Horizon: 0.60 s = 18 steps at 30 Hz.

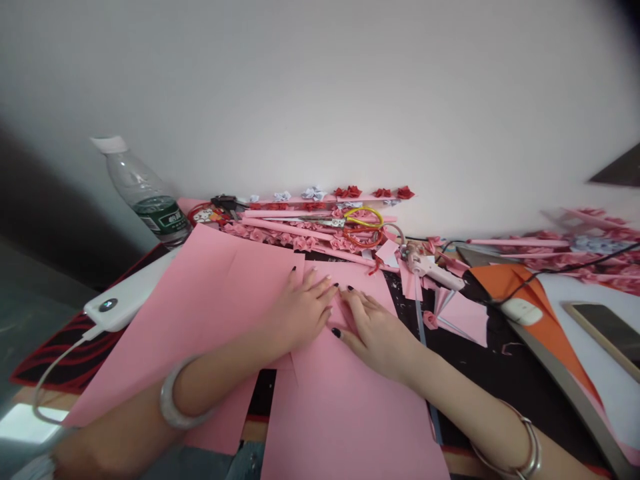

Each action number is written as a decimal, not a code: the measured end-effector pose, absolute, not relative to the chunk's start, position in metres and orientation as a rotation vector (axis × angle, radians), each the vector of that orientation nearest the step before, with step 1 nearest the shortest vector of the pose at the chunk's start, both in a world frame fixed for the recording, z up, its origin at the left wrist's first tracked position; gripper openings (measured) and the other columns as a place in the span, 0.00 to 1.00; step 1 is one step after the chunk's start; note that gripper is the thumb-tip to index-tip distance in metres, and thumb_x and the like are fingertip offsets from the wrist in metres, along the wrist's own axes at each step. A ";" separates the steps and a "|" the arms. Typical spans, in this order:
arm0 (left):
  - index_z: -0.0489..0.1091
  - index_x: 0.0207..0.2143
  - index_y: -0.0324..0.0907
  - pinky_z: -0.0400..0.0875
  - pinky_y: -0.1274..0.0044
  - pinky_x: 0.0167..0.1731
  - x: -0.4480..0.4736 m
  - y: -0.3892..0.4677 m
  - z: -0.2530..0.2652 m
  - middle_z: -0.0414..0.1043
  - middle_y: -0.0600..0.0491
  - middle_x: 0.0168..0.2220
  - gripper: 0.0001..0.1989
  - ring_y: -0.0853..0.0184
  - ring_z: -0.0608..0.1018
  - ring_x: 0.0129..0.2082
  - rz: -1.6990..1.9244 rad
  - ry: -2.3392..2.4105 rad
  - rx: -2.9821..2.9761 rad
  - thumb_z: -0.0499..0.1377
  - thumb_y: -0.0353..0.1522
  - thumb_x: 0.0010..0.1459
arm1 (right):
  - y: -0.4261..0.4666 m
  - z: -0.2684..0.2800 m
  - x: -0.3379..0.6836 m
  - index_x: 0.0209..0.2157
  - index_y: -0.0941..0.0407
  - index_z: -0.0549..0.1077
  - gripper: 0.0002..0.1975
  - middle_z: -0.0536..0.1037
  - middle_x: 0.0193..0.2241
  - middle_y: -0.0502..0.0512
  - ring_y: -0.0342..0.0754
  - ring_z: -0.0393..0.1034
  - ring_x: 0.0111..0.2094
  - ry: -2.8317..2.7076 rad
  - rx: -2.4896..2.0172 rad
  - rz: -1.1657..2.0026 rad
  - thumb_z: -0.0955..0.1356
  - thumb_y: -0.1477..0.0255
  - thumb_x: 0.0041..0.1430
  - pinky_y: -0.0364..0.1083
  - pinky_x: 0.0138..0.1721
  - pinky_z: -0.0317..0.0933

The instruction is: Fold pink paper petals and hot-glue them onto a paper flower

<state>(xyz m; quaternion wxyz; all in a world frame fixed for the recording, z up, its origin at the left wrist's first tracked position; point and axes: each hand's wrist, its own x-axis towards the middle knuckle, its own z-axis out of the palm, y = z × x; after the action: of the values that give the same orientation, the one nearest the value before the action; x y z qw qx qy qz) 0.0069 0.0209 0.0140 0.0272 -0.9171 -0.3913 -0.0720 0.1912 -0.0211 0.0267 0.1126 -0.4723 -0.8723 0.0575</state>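
Two large pink paper sheets lie before me, one on the left (200, 300) and one at the centre (350, 413), with edges overlapping near my hands. My left hand (305, 310) rests flat with its fingers stretched over the overlap. Beside it, my right hand (373, 327) presses on the centre sheet, fingers extended and fingertips close to the left hand's. Neither hand grips anything that I can see. What lies under the palms is hidden.
Along the wall lie pink paper flower stems (290, 230), yellow-handled scissors (363, 217) and a pink glue gun (433, 267). A water bottle (150, 193) and a white power bank (127, 290) stand left. To the right are a white mouse (521, 311) and a phone (607, 333).
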 end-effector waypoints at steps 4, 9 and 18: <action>0.59 0.57 0.43 0.46 0.53 0.55 0.006 0.023 0.021 0.60 0.50 0.59 0.22 0.51 0.54 0.61 -0.252 -1.270 -2.848 0.42 0.37 0.63 | -0.033 0.026 0.200 0.58 0.66 0.53 0.30 0.64 0.55 0.72 0.58 0.58 0.57 -2.584 -1.418 0.048 0.59 0.61 0.62 0.57 0.56 0.56; 0.63 0.54 0.45 0.49 0.53 0.53 0.005 0.026 0.027 0.63 0.50 0.57 0.21 0.50 0.56 0.60 -0.267 -1.263 -2.897 0.46 0.37 0.61 | -0.060 0.029 0.216 0.57 0.68 0.55 0.27 0.66 0.54 0.72 0.60 0.60 0.56 -2.619 -1.465 -0.079 0.60 0.65 0.62 0.57 0.53 0.60; 0.62 0.54 0.46 0.47 0.54 0.54 0.004 0.028 0.026 0.65 0.48 0.55 0.20 0.52 0.57 0.59 -0.298 -1.251 -2.896 0.47 0.37 0.60 | -0.060 0.055 0.220 0.34 0.58 0.69 0.06 0.77 0.33 0.61 0.56 0.72 0.38 -2.646 -1.687 -0.102 0.61 0.72 0.58 0.54 0.40 0.65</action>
<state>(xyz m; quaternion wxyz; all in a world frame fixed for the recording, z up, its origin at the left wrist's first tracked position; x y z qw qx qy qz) 0.0037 0.0277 0.0258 -0.0132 -0.9139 -0.3947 -0.0939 0.2202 -0.0599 0.0549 0.0010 -0.5375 -0.8427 -0.0324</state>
